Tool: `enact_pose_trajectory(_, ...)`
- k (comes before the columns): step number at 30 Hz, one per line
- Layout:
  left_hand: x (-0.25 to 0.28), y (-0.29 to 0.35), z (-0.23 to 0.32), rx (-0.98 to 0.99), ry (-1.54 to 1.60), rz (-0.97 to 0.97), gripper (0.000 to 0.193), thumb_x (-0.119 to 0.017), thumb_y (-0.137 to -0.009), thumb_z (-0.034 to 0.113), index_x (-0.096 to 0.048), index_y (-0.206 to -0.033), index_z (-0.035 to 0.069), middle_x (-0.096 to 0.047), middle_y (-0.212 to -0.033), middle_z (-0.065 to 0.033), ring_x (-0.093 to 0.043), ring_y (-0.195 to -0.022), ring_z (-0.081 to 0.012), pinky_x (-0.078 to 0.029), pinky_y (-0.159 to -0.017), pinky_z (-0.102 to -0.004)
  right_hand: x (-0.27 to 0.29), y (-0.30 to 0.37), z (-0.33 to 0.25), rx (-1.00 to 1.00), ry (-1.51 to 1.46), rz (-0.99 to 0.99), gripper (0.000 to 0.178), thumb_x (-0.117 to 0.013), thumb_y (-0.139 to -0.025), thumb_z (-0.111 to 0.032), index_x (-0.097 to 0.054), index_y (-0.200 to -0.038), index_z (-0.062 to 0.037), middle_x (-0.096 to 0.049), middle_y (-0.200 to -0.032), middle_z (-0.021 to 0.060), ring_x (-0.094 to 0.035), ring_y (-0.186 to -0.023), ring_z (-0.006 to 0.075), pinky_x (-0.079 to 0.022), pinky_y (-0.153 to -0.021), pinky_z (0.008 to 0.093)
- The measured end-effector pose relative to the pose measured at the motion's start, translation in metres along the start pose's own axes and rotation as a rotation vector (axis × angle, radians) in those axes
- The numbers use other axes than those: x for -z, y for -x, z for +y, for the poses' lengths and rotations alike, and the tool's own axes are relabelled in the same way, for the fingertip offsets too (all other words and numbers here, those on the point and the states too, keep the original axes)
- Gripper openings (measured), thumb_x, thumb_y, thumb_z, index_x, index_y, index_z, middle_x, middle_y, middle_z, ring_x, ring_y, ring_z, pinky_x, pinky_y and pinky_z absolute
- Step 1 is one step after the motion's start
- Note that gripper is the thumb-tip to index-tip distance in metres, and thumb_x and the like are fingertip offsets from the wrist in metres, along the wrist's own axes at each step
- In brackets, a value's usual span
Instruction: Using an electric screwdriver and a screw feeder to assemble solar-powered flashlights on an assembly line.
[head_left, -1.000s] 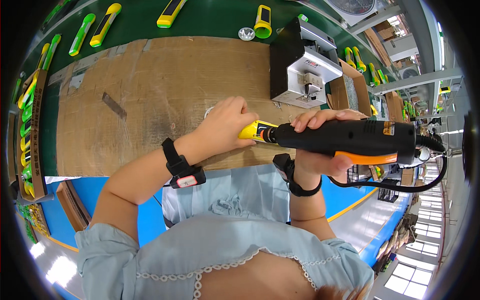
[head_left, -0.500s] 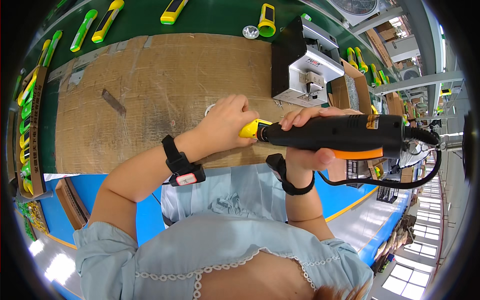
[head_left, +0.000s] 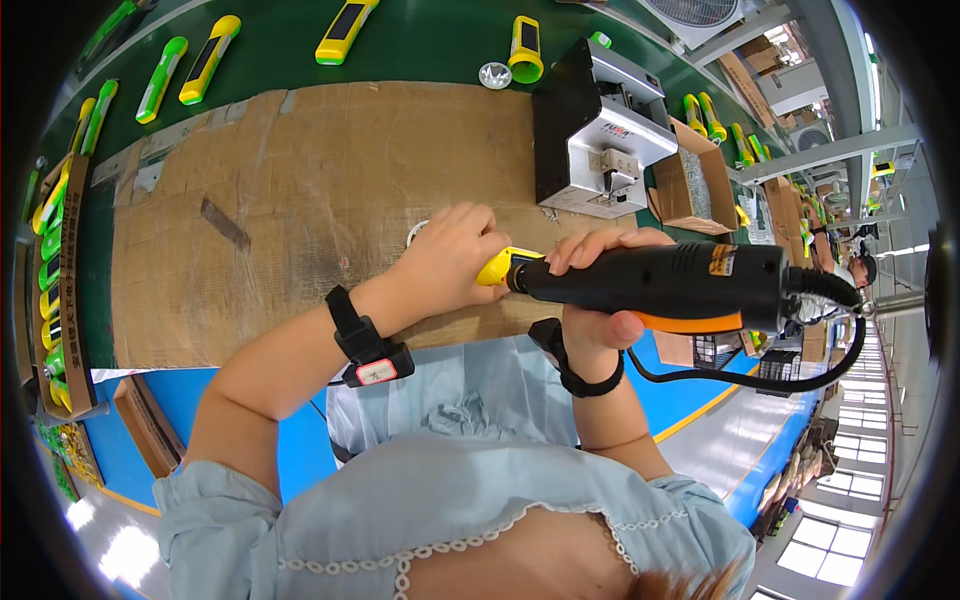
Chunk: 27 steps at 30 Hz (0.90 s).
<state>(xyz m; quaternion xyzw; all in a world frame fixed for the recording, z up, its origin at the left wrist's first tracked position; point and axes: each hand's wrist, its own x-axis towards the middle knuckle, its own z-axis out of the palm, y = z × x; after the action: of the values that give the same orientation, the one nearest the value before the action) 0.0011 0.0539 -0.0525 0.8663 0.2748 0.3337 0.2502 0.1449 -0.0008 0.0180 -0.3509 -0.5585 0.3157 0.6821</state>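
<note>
My left hand [head_left: 445, 258] is closed around a yellow flashlight [head_left: 496, 268], pressing it down on the cardboard sheet [head_left: 320, 170]. Much of the flashlight is hidden under my fingers; a white ring edge [head_left: 416, 232] shows just beyond the hand. My right hand [head_left: 592, 268] grips a black electric screwdriver [head_left: 655, 280] with an orange lever, lying level with its cable trailing off to the right. The screwdriver's tip meets the flashlight's right end; the bit itself cannot be made out.
A black and silver screw feeder [head_left: 605, 140] stands beyond my right hand, with a small carton [head_left: 695, 190] beside it. Several flashlights lie along the green bench [head_left: 270, 50], with a reflector cup [head_left: 495, 75] among them. A carton of flashlights [head_left: 75, 290] borders the left side.
The whole view has shifted slightly. Both hands keep their grips, and the screwdriver's tip stays at the flashlight's end.
</note>
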Motion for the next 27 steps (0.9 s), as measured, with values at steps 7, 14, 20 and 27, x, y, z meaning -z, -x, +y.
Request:
enact_pose_trajectory(7,0.002,-0.001,-0.002,-0.005,-0.057,-0.016,0.043,-0.078,-0.061,0.024,-0.060,-0.096,0.008,-0.051,-0.093,-0.0100,-0.051,-0.089,-0.0286,-0.042,-0.076,-0.0380,0.024,-0.036,-0.031,0.254,-0.054,0.183,0.074,-0.055,-0.075,-0.071,-0.040,-0.111,-0.0072,-0.051,-0.076,0.0095,-0.056,-0.060,0.0222,-0.051,-0.054,0.0333)
enact_pose_trajectory(14,0.012,0.002,-0.003,-0.092,-0.025,-0.119,0.046,-0.071,-0.066,0.015,-0.052,-0.105,0.002,-0.049,-0.096,-0.0156,-0.050,-0.090,-0.0316,-0.042,-0.078,-0.0388,0.065,-0.104,-0.026,0.431,0.150,0.377,0.058,-0.066,-0.081,-0.043,-0.041,-0.106,0.0027,-0.056,-0.073,0.0140,-0.056,-0.057,0.0227,-0.050,-0.054,0.0346)
enact_pose_trajectory(20,0.016,-0.001,-0.001,-0.078,-0.033,-0.155,0.054,-0.068,-0.062,0.010,-0.048,-0.112,-0.001,-0.047,-0.098,-0.0178,-0.050,-0.090,-0.0339,-0.043,-0.078,-0.0387,0.082,-0.128,0.001,0.434,0.208,0.324,0.037,-0.062,-0.087,-0.029,-0.042,-0.098,-0.0010,-0.057,-0.070,0.0134,-0.056,-0.054,0.0222,-0.050,-0.050,0.0328)
enact_pose_trajectory(27,0.022,-0.001,-0.001,-0.066,-0.053,-0.173,0.058,-0.066,-0.057,0.008,-0.048,-0.112,-0.002,-0.046,-0.097,-0.0180,-0.050,-0.090,-0.0346,-0.043,-0.078,-0.0385,0.096,-0.122,0.005,0.240,0.018,0.100,0.050,-0.064,-0.081,-0.041,-0.046,-0.101,0.0005,-0.056,-0.070,0.0150,-0.056,-0.054,0.0234,-0.048,-0.050,0.0336)
